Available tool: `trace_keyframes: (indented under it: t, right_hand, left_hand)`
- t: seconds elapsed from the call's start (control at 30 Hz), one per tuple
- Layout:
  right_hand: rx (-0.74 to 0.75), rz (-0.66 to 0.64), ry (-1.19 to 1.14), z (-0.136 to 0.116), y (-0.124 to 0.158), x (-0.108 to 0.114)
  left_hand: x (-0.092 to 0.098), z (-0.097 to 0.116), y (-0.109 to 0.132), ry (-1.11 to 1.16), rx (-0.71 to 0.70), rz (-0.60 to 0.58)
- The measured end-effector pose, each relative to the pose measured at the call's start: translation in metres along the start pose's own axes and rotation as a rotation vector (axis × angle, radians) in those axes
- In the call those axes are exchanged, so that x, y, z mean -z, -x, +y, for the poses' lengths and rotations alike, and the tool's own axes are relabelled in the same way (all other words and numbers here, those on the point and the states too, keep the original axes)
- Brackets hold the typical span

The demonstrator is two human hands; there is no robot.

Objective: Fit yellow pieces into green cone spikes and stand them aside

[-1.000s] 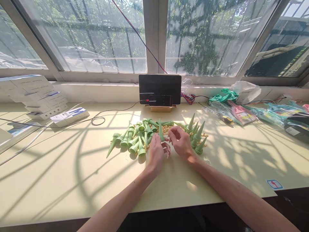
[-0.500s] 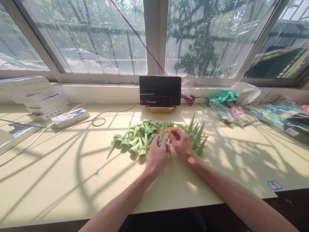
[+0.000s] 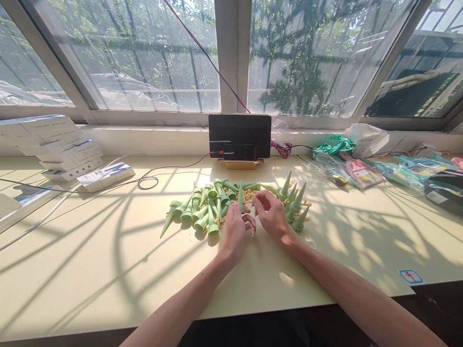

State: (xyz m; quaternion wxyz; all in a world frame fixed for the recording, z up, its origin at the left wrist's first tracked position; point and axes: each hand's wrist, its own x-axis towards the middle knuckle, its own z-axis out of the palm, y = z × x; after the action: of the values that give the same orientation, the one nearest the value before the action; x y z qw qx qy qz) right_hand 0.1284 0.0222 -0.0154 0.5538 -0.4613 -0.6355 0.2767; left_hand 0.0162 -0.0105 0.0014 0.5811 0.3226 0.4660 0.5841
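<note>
Pinching a green spike (image 3: 240, 195), the left hand (image 3: 235, 231) rests (bare tabletop (image 3: 108, 279) toward edge).

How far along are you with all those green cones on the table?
Roughly a quarter, I'd guess. A few upright cones stand beside the right hand, seemingly finished. The left hand holds one cone point up. The right hand's fingers pinch close to it, but what they grip is too small to tell. A larger heap of cones lies at left, with loose tan pieces behind, apparently waiting.
</note>
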Motion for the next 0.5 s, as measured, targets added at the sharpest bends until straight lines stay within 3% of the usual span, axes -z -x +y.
trace_keyframes:
  t: [0.5]
  right_hand:
    - [0.024,-0.029,0.007,-0.0010,0.0010,0.0002]
  left_hand:
    - [0.0011,-0.0013,0.0010,-0.060,-0.024,-0.004]
